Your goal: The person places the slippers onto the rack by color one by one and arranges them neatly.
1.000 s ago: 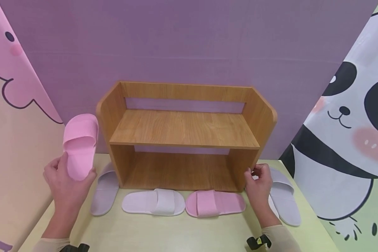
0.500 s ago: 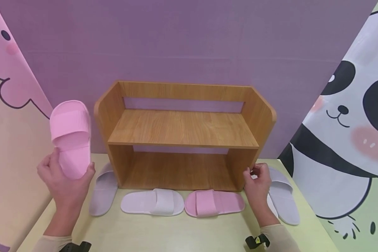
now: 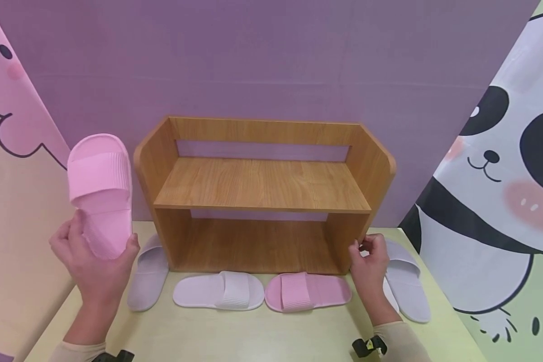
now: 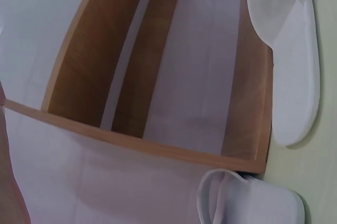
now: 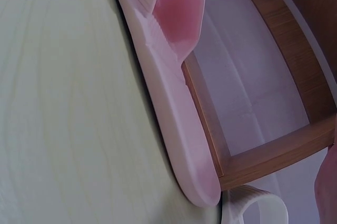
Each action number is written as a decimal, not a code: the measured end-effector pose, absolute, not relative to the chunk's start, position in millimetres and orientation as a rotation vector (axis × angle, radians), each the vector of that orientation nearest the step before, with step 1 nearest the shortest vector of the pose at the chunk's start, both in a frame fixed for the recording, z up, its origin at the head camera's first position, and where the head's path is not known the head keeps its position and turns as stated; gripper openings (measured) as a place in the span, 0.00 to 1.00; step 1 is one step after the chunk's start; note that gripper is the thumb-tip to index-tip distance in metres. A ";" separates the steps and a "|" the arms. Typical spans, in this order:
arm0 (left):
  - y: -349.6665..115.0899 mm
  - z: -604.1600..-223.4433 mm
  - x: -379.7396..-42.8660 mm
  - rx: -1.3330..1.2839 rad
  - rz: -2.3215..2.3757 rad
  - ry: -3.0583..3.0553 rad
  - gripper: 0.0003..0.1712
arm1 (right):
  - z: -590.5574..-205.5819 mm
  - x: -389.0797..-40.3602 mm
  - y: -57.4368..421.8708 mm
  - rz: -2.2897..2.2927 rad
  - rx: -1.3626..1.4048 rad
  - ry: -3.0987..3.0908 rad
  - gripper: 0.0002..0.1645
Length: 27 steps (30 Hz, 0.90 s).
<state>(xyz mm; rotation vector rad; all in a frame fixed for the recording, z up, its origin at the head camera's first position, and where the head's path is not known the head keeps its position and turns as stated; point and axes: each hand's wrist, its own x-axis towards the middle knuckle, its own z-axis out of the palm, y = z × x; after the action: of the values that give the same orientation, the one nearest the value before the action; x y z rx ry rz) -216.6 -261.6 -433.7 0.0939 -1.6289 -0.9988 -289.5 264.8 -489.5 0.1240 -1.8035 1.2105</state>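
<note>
In the head view my left hand (image 3: 97,269) holds a pink slipper (image 3: 100,173) upright at the left of a wooden two-tier shoe rack (image 3: 262,183). Thumb and fingers grip its heel end, with the strap uppermost. My right hand (image 3: 371,266) pinches the front edge of the rack's right side panel, low down. A white slipper (image 3: 219,290) and another pink slipper (image 3: 308,292) lie end to end before the rack. The left wrist view shows the white slipper (image 4: 295,71) at the rack's foot; the held slipper is out of that view.
A pale grey slipper (image 3: 149,276) lies left of the rack. On the right, another grey slipper (image 3: 409,286) lies beside a white one (image 3: 390,295) partly hidden by my right hand. Everything stands on a pale wooden table (image 3: 235,334) against a purple backdrop (image 3: 262,60).
My left hand has moved slightly left, and the pink slipper has risen and come nearer the camera, tilting more upright. The right hand keeps its place on the rack.
</note>
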 end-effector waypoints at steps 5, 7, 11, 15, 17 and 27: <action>-250.7 -424.7 -212.9 0.070 -1.016 -1.629 0.59 | -489.9 -289.8 264.6 1.206 0.133 -1.795 0.08; -244.5 -419.8 -211.6 0.051 -1.007 -1.622 0.58 | -489.7 -289.7 264.7 1.208 0.146 -1.789 0.08; -232.6 -412.0 -210.0 0.004 -0.994 -1.614 0.57 | -490.1 -290.2 265.3 1.224 0.173 -1.773 0.08; -225.7 -410.2 -212.1 -0.016 -0.999 -1.645 0.58 | -490.4 -290.2 265.9 1.228 0.180 -1.768 0.09; -225.8 -413.7 -217.2 -0.029 -0.997 -1.663 0.58 | -490.8 -290.4 266.3 1.227 0.176 -1.770 0.09; -211.0 -416.6 -238.1 -0.123 -1.027 -1.725 0.59 | -493.1 -292.0 267.0 1.197 0.172 -1.775 0.09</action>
<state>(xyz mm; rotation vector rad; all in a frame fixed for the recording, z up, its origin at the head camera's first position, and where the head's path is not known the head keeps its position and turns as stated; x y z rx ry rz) -238.1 -211.0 -416.6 -0.1225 -1.7250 -1.0266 -292.0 267.0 -493.1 0.1718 -1.7752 1.1968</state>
